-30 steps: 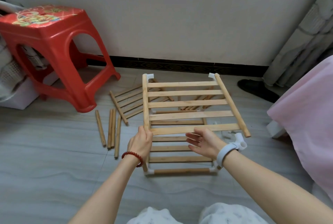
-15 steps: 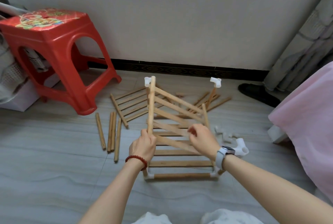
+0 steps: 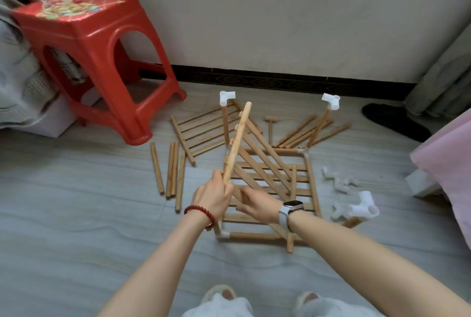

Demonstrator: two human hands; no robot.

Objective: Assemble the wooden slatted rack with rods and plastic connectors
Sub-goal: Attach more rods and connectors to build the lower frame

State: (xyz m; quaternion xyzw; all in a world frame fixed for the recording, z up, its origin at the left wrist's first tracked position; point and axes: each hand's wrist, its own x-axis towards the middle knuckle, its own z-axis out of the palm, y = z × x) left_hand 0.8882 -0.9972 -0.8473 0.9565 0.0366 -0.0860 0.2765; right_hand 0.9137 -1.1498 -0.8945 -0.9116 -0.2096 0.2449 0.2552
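Standing over the grey tile floor (image 3: 76, 214), a person has both arms stretched out above a half-built wooden rack. The left hand (image 3: 212, 197), with a red bead bracelet (image 3: 201, 211) at its wrist, is curled tight round the near end of the side rail of a slatted panel (image 3: 257, 163), which is held tilted, its rail pointing up and away. The right hand (image 3: 257, 206), a white watch (image 3: 290, 209) on its wrist, reaches leftward under that panel with its fingers fairly straight, close beside the left hand; whether it grips a slat I cannot tell. Beneath them lies the rack frame (image 3: 312, 184), flat on the floor, with white connectors at its corners and two upright rods at its far corners, each capped by a white plastic connector (image 3: 225, 97). Just right of the frame, loose connectors (image 3: 356, 204) lie scattered. To the left, four loose rods (image 3: 170, 169) lie side by side, and beyond them a second slatted panel (image 3: 201, 130) rests flat. Further right and back lies a bundle of rods (image 3: 305, 132). At far left a red plastic stool (image 3: 102, 62) stands near the wall, and a pink cloth (image 3: 448, 158) shows at the right edge.
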